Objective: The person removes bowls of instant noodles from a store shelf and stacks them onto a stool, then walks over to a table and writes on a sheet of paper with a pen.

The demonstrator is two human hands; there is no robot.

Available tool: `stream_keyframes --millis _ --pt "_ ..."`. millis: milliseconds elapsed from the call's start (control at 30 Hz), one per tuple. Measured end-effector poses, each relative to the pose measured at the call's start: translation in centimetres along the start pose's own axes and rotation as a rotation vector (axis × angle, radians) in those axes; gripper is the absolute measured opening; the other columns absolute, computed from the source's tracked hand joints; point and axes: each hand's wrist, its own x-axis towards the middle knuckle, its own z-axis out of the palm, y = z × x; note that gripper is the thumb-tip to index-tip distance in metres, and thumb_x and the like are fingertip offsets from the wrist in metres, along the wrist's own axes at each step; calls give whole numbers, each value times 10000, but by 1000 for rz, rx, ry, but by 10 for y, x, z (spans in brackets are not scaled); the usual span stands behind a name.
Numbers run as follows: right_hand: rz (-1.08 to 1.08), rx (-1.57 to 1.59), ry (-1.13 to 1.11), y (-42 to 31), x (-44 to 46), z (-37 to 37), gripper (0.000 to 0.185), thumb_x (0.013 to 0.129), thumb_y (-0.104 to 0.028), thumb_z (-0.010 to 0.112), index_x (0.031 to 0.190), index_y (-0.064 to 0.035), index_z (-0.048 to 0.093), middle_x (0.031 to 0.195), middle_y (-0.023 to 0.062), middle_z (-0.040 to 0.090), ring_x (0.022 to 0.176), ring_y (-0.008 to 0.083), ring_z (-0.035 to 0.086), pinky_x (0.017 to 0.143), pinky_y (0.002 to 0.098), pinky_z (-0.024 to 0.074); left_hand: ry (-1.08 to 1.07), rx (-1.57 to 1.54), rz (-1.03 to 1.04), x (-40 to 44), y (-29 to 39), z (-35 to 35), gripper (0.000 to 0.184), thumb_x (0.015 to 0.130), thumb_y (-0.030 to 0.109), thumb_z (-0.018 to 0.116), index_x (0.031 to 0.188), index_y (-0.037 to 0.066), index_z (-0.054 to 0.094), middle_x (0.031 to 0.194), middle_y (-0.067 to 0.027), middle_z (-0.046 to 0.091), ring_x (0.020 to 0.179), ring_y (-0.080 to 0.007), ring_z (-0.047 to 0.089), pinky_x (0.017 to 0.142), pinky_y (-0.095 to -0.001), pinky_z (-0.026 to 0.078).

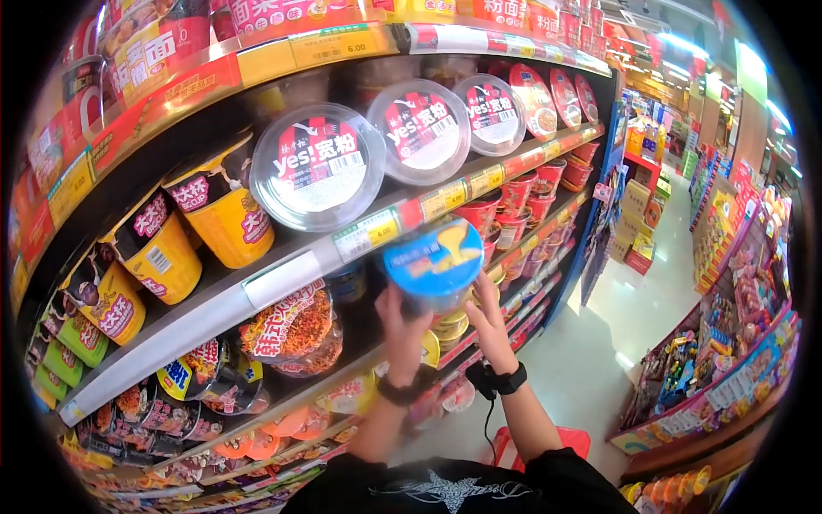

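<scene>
A noodle cup [435, 261] with a blue lid and a yellow picture is raised in front of the shelf, its top tilted toward me and slightly blurred. My left hand [402, 330] grips its lower left side, while the fingers of my right hand [488, 319] press against its lower right. Behind and above it, clear-lidded bowls [318, 167] stand on edge along the shelf. To the left are yellow big cups [221, 201]. Lower down, left of my hands, sits a noodle bowl [291, 330] with a red noodle picture on its lid.
Price strips [381, 227] run along the shelf edges. Small red cups [514, 197] fill the shelf right of the held cup. A red plastic object [556, 441] is near my body on the floor. Across the aisle [599, 325] stands a rack of packaged snacks [711, 351].
</scene>
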Motion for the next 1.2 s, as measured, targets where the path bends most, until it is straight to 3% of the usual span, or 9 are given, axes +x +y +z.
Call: stream_keyframes --millis 100,233,333,400,467,600,867,1133,1200 --pt "106 140 54 -1 -20 -15 616 907 -187 505 1431 -23 225 1435 122 299 1314 226 300 1073 358 241 1 -175 -16 -21 5 18 679 765 27 570 1383 -3 290 1319 -92 261 1287 -228 317 1038 -368 329" --pt "167 204 104 -17 -47 -42 602 918 -144 488 1436 -21 207 1426 103 295 1295 223 330 1061 362 269 -107 79 83 -45 6 35 706 767 32 571 1402 11 263 1366 -99 234 1289 -223 312 1048 -362 312" --pt "274 214 169 -35 -71 -65 615 924 -160 485 1441 -16 185 1423 100 290 1285 226 341 1061 365 271 -131 -189 -1 -58 36 66 725 769 46 576 1412 17 243 1403 -109 225 1296 -217 302 1046 -354 311" --pt "237 218 204 -37 -90 -81 618 926 -170 483 1442 -15 182 1419 102 297 1281 225 346 1059 368 275 -220 -87 89 -69 19 78 712 786 69 568 1413 18 233 1369 -120 330 1249 -209 367 1023 -342 331" --pt "202 82 240 -47 -107 -101 621 916 -170 497 1436 -10 198 1409 118 324 1273 236 363 1046 374 295 -296 -380 -146 -80 28 98 700 796 75 562 1410 15 232 1330 -118 392 1219 -207 404 1010 -338 341" --pt "215 -59 370 -62 -147 -142 616 908 -164 507 1429 -4 218 1417 141 331 1262 250 387 1027 377 320 -405 -475 -257 -108 28 138 696 800 65 542 1413 15 217 1296 -110 429 1189 -198 432 993 -328 355" --pt "321 -237 641 -80 -233 -214 560 899 -167 536 1387 10 324 1349 148 441 1183 221 469 962 343 392 -696 -533 -370 -167 33 205 793 816 26 574 1447 -16 96 1426 -157 277 1311 -230 300 1075 -356 270" --pt "468 -226 800 -103 -301 -265 500 881 -122 562 1333 19 402 1223 123 547 1066 189 547 906 315 433 -929 -507 -625 -217 20 255 705 837 36 522 1443 19 163 1408 -138 327 1312 -232 316 1076 -364 270" --pt "448 -169 843 -107 -314 -271 489 873 -117 573 1317 23 422 1205 120 558 1063 188 551 903 318 437 -931 -401 -612 -232 7 265 603 856 55 536 1394 -9 271 1356 -139 401 1263 -223 386 1043 -350 319"
